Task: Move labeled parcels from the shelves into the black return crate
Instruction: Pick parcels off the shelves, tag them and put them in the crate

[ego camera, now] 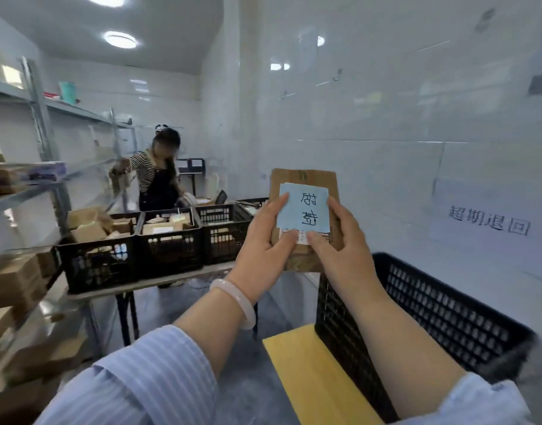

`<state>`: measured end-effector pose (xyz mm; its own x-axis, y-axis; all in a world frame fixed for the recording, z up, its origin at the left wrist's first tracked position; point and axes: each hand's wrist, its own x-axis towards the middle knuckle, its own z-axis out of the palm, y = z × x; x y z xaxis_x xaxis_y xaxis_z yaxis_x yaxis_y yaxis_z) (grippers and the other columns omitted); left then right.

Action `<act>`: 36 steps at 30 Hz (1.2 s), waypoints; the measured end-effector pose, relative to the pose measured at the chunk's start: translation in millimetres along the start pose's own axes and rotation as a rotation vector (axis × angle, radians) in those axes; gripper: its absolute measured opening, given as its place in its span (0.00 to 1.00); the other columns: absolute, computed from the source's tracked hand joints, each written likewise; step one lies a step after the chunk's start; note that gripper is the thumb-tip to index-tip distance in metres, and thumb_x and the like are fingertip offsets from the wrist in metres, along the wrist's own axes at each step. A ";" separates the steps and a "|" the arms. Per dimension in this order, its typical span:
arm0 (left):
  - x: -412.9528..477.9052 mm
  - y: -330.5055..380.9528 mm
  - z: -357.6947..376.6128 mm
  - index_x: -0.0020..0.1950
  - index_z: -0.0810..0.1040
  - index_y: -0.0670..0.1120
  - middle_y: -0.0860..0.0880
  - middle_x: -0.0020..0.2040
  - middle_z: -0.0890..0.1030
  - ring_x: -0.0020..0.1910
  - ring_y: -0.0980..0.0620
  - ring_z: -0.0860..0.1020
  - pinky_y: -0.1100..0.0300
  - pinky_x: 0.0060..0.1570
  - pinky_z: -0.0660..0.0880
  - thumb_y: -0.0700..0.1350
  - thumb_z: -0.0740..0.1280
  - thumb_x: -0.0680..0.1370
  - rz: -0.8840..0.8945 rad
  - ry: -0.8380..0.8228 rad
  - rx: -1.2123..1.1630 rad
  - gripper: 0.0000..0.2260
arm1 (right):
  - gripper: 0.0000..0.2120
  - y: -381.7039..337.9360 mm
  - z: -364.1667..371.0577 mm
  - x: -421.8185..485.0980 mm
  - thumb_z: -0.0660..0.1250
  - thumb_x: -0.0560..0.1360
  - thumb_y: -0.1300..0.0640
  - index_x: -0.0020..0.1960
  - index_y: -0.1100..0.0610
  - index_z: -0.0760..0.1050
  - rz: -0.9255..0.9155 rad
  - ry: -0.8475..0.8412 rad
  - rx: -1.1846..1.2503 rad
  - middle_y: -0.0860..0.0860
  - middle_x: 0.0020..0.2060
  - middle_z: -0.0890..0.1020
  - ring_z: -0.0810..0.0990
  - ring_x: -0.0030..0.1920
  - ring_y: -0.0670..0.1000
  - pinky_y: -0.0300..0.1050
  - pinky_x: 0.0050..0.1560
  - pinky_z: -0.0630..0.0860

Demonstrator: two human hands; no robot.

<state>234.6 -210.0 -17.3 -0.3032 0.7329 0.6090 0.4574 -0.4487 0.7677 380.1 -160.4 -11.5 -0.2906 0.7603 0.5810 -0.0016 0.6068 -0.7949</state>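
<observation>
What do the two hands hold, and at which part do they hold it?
Both hold one brown parcel with a blue note: the left hand grips its left edge, the right hand its right edge, thumbs on the front.

Ahead of you, a person in a striped top stands behind a tabletop carrying three crates. A paper sign hangs on the wall to your right. Ceiling lights are lit.

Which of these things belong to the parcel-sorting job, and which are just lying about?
Part of the job:
parcel with blue note, gripped by left hand and right hand; black crate at lower right; shelves of boxes.

Just about:
filled crates on the table; another person; wall sign.
</observation>
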 end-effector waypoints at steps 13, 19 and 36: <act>69.7 -61.9 153.0 0.66 0.68 0.72 0.54 0.72 0.70 0.69 0.50 0.72 0.48 0.65 0.74 0.54 0.64 0.74 -0.069 -0.320 -0.265 0.23 | 0.31 90.4 -103.4 30.1 0.68 0.77 0.50 0.74 0.34 0.58 0.213 0.248 -0.223 0.41 0.68 0.66 0.67 0.66 0.41 0.31 0.52 0.71; 103.5 -116.5 189.8 0.66 0.67 0.72 0.54 0.72 0.68 0.69 0.53 0.71 0.50 0.66 0.74 0.51 0.64 0.76 -0.091 -0.489 -0.327 0.22 | 0.32 138.6 -103.8 53.4 0.68 0.77 0.49 0.75 0.36 0.57 0.307 0.346 -0.348 0.42 0.68 0.65 0.65 0.65 0.40 0.33 0.58 0.67; 236.6 -235.0 230.4 0.72 0.67 0.58 0.58 0.66 0.70 0.62 0.62 0.72 0.75 0.47 0.73 0.38 0.62 0.82 -0.139 -0.898 -0.524 0.22 | 0.33 232.3 -51.2 154.2 0.68 0.76 0.46 0.77 0.41 0.56 0.536 0.634 -0.589 0.44 0.71 0.65 0.62 0.70 0.42 0.43 0.69 0.64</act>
<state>247.9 186.7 -99.6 0.5046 0.8088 0.3019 -0.0185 -0.3395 0.9404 383.9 109.6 -97.6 0.4465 0.8445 0.2957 0.5011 0.0378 -0.8645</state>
